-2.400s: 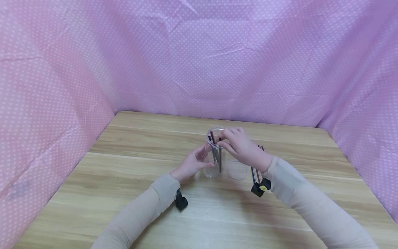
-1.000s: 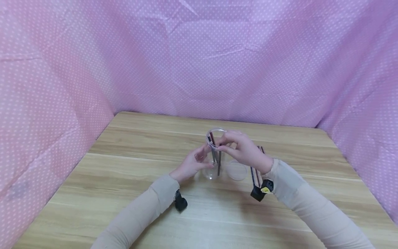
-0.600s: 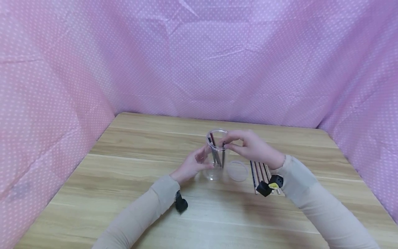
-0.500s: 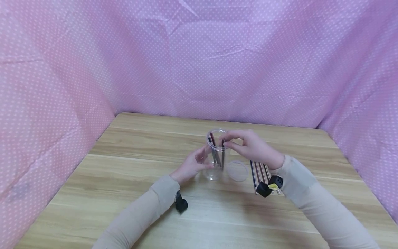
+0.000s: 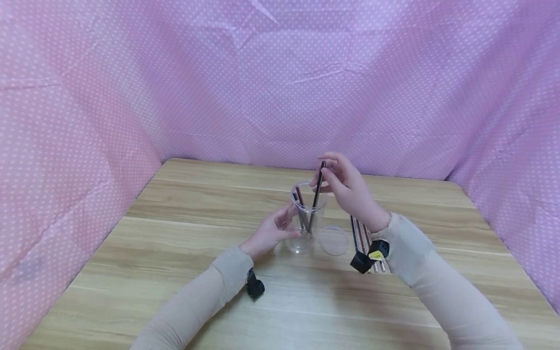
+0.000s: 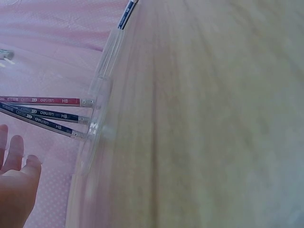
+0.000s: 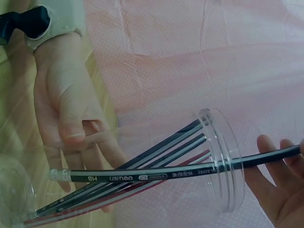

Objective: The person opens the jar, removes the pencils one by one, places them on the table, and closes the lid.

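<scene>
A tall clear plastic jar point(image 5: 299, 247) stands on the table with red and dark pencils point(image 6: 57, 115) leaning inside, eraser ends down. My left hand point(image 5: 272, 231) grips it from the left, fingers round its far side and thumb nearer me. Above the rim, my right hand point(image 5: 347, 184) pinches a dark HB pencil point(image 5: 316, 197) close to its upper end. This pencil slants through the mouth, its eraser end point(image 7: 60, 175) still inside the jar and above the ends of the others in the right wrist view.
A round clear lid point(image 5: 334, 240) lies flat just right of the jar. Beyond it, several pencils point(image 5: 355, 236) lie side by side, partly under my right wrist and its black camera point(image 5: 361, 262). Pink dotted cloth point(image 5: 280, 97) hangs behind and at both sides of the wooden table point(image 5: 210, 194).
My right hand has risen from the jar's rim, and the dark pencil it pinches now stands higher and leans to the right. My left hand stays in place on the jar.
</scene>
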Tool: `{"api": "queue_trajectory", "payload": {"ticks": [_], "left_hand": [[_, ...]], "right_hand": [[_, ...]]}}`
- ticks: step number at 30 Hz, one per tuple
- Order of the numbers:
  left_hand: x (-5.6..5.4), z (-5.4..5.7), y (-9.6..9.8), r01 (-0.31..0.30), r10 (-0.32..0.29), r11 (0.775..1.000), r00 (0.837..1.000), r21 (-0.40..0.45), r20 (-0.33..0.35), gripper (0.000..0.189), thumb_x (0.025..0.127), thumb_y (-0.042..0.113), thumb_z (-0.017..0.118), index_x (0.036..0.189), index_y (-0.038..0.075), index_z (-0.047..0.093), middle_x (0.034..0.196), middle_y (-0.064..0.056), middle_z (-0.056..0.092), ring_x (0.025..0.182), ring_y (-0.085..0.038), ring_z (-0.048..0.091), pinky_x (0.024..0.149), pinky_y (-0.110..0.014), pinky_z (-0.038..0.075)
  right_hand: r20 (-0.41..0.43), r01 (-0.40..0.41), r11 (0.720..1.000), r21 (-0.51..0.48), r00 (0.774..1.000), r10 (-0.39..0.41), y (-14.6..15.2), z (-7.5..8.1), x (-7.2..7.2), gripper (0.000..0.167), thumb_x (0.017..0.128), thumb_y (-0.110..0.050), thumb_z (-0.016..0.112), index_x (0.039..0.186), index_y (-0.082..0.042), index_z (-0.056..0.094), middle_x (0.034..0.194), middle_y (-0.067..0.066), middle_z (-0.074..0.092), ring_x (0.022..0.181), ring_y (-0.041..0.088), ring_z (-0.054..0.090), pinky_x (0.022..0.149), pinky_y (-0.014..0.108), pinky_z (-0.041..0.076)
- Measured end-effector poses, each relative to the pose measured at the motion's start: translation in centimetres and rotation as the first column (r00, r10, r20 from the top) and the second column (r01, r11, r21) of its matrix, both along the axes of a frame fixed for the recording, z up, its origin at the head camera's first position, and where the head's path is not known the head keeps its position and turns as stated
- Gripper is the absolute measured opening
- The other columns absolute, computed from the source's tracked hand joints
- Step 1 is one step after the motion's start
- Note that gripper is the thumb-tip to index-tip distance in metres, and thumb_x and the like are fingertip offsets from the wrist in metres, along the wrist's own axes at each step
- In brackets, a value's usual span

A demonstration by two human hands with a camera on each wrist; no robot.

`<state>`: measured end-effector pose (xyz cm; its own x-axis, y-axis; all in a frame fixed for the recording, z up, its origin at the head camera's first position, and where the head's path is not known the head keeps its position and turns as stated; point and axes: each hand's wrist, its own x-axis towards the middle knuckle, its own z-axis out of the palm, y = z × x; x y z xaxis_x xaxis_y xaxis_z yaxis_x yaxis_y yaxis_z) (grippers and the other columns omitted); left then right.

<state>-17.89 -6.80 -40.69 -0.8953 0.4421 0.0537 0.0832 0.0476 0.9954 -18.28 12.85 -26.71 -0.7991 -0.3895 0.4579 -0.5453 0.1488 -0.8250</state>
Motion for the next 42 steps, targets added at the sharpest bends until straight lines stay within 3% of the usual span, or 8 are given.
{"api": "queue_trajectory", "payload": {"ticks": [8,16,19,24,30,34,38,42], "left_hand": [[-0.2,-0.1,0.0,-0.009,0.01,1.0,1.0,-0.01,0.019,0.083,0.081,0.002,0.07,0.15,0.016,0.026,0.151,-0.004,0.036,0.141,-0.023,0.03,0.119,-0.04,0.021],[-0.1,0.0,0.0,-0.01,0.011,1.0,1.0,-0.014,0.019,0.082,0.081,0.001,0.07,0.149,0.017,0.027,0.151,-0.005,0.037,0.141,-0.024,0.03,0.119,-0.04,0.021],[-0.1,0.1,0.0,-0.014,0.015,1.0,1.0,-0.011,0.023,0.083,0.081,0.001,0.07,0.15,0.016,0.026,0.15,-0.006,0.037,0.141,-0.024,0.03,0.119,-0.04,0.021],[-0.1,0.2,0.0,-0.01,0.01,1.0,1.0,-0.006,0.025,0.083,0.081,0.0,0.069,0.15,0.015,0.025,0.15,-0.007,0.038,0.141,-0.025,0.03,0.119,-0.04,0.02],[-0.3,0.1,0.0,-0.007,0.008,1.0,1.0,-0.009,0.025,0.082,0.082,0.0,0.068,0.15,0.014,0.025,0.15,-0.006,0.037,0.141,-0.025,0.029,0.119,-0.04,0.02],[-0.4,0.0,0.0,-0.013,0.013,1.0,1.0,-0.008,0.028,0.084,0.081,0.0,0.069,0.15,0.014,0.023,0.15,-0.006,0.038,0.141,-0.024,0.03,0.119,-0.039,0.021],[-0.4,0.0,-0.1,-0.017,0.017,1.0,0.999,-0.006,0.03,0.086,0.08,0.0,0.07,0.151,0.014,0.023,0.149,-0.006,0.039,0.141,-0.023,0.031,0.119,-0.038,0.022],[-0.4,-0.1,0.0,-0.012,0.012,1.0,1.0,-0.016,0.025,0.084,0.081,0.0,0.07,0.15,0.013,0.024,0.149,-0.006,0.039,0.141,-0.022,0.031,0.118,-0.037,0.023]], "right_hand": [[0.093,0.11,0.993,-0.037,0.99,-0.106,0.1,1.5,-2.2,0.026,0.098,0.001,0.04,0.124,0.006,0.046,0.098,0.012,0.056,0.078,0.011,0.066,0.069,0.03,0.061],[0.31,0.225,0.963,-0.148,0.935,-0.17,0.9,3.0,-4.8,0.027,0.1,-0.008,0.042,0.126,-0.005,0.047,0.093,-0.003,0.059,0.078,0.009,0.066,0.066,0.023,0.059],[0.392,0.271,0.938,-0.216,0.904,-0.171,1.4,3.4,-5.7,0.024,0.1,-0.007,0.042,0.123,-0.008,0.049,0.092,-0.001,0.059,0.075,0.009,0.066,0.062,0.023,0.059],[0.503,0.341,0.862,-0.374,0.856,-0.119,2.7,4.0,-6.5,0.018,0.1,-0.006,0.04,0.112,-0.012,0.052,0.09,0.003,0.058,0.071,0.011,0.065,0.062,0.026,0.06],[0.543,0.37,0.795,-0.48,0.837,-0.062,5.0,4.3,-6.7,0.016,0.1,-0.006,0.039,0.105,-0.013,0.052,0.084,0.002,0.058,0.069,0.011,0.064,0.062,0.025,0.06],[0.563,0.353,0.837,-0.417,0.824,-0.067,6.6,4.0,-6.4,0.015,0.099,-0.007,0.042,0.107,-0.013,0.053,0.085,0.001,0.058,0.07,0.011,0.064,0.064,0.024,0.06],[0.578,0.308,0.928,-0.209,0.804,-0.136,8.1,2.5,-5.8,0.017,0.099,-0.011,0.044,0.115,-0.014,0.051,0.088,-0.003,0.059,0.075,0.008,0.064,0.07,0.023,0.059],[0.557,0.228,0.974,-0.004,0.809,-0.187,9.5,-0.1,-5.3,0.031,0.1,-0.013,0.044,0.13,-0.006,0.044,0.089,-0.007,0.059,0.079,0.006,0.064,0.075,0.027,0.059]]}}
